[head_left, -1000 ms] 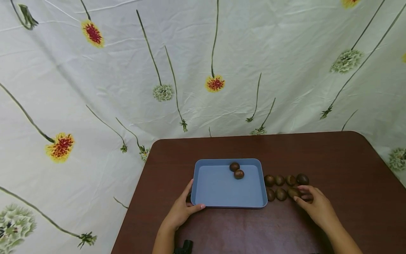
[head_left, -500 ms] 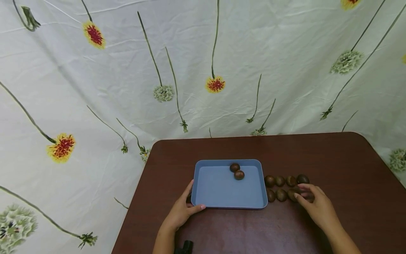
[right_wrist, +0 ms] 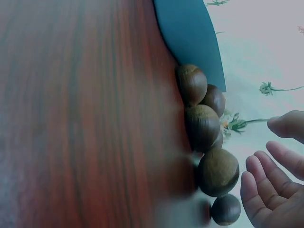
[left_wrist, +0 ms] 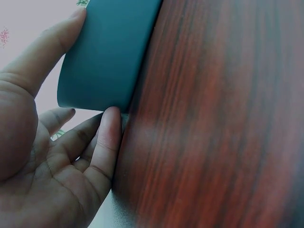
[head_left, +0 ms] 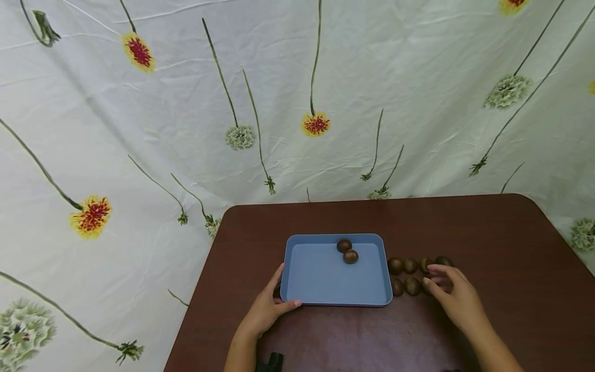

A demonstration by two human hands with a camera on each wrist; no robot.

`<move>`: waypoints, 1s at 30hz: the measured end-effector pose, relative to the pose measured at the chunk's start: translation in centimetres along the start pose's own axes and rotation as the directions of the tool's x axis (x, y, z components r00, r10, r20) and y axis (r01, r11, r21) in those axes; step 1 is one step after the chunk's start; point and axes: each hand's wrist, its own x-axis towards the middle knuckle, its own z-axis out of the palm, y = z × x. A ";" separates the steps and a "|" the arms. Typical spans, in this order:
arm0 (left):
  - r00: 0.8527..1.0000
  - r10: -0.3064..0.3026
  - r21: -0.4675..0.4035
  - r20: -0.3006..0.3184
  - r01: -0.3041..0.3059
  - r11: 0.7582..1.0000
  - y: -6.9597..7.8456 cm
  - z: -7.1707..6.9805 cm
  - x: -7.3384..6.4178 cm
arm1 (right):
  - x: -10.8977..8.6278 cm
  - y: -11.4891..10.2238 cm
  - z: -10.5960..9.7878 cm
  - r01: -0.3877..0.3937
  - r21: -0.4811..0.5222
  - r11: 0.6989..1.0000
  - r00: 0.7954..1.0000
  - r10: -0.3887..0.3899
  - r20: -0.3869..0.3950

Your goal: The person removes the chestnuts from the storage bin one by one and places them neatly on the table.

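Observation:
A shallow blue tray (head_left: 335,279) lies on the table, with two brown chestnuts (head_left: 347,251) near its far side. My left hand (head_left: 262,310) holds the tray's near left corner. In the left wrist view its thumb touches the tray wall (left_wrist: 111,57) on one side and its fingers the other. More chestnuts (head_left: 412,285) stand in two rows against the tray's right side. My right hand (head_left: 457,297) hovers at the right end of these rows and hides part of them. Its fingers (right_wrist: 266,183) are loosely bent and apart from the thumb, holding nothing, beside a chestnut (right_wrist: 218,172).
The dark red-brown table (head_left: 372,217) has rounded far corners. Behind it hangs a pale flowered cloth (head_left: 279,93). A small black object (head_left: 270,361) shows beside my left forearm at the lower edge of the head view.
My right hand has shifted left along the chestnut rows, now covering most of the near row's third chestnut. The left hand and tray stay in place.

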 end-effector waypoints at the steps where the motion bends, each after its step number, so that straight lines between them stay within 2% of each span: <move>1: 1.000 0.000 0.000 0.000 0.000 1.000 0.0 0.0 0.0 | 0.1 -0.1 0.1 0.001 0.003 1.000 1.000 -0.001 -0.003; 9: 1.000 -0.001 -0.002 -0.001 0.001 1.000 0.0 0.0 0.0 | 0.9 -1.4 1.2 0.009 0.008 1.000 0.999 -0.008 -0.033; 18: 1.000 -0.002 0.006 -0.004 0.002 1.000 0.0 0.0 0.0 | 1.7 -2.4 2.4 -0.010 0.050 0.999 1.000 0.010 0.001; 30: 1.000 0.005 -0.010 0.014 -0.005 1.000 -0.1 0.0 0.0 | 2.3 -3.8 5.0 0.048 0.139 0.989 0.998 -0.052 0.020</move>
